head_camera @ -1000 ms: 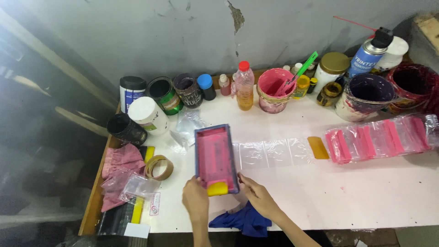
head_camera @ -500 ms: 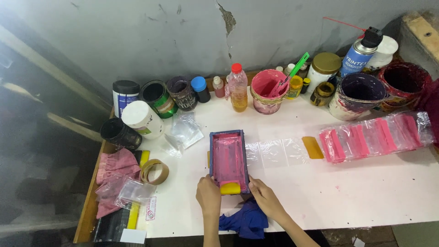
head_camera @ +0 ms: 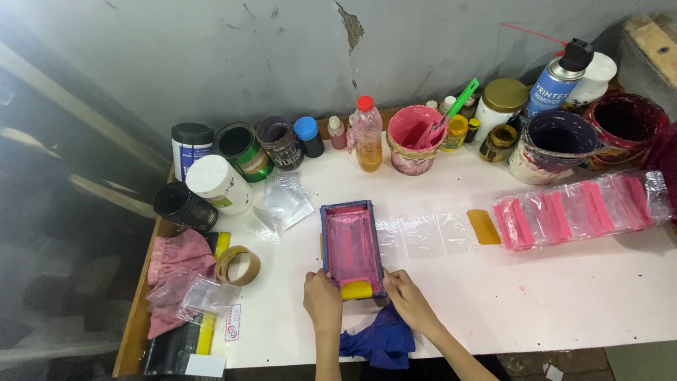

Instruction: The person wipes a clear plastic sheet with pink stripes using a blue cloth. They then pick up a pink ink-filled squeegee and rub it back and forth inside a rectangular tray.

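Now both hands, left [head_camera: 322,302] and right [head_camera: 409,302], grasp the pink-inked screen frame [head_camera: 350,245] by its near end between them

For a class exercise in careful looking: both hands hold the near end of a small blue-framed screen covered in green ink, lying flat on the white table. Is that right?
Not quite. The ink on the screen is pink, not green, as the head view shows. The rest stands: the left hand and right hand hold its near end, and it lies flat on the white table.
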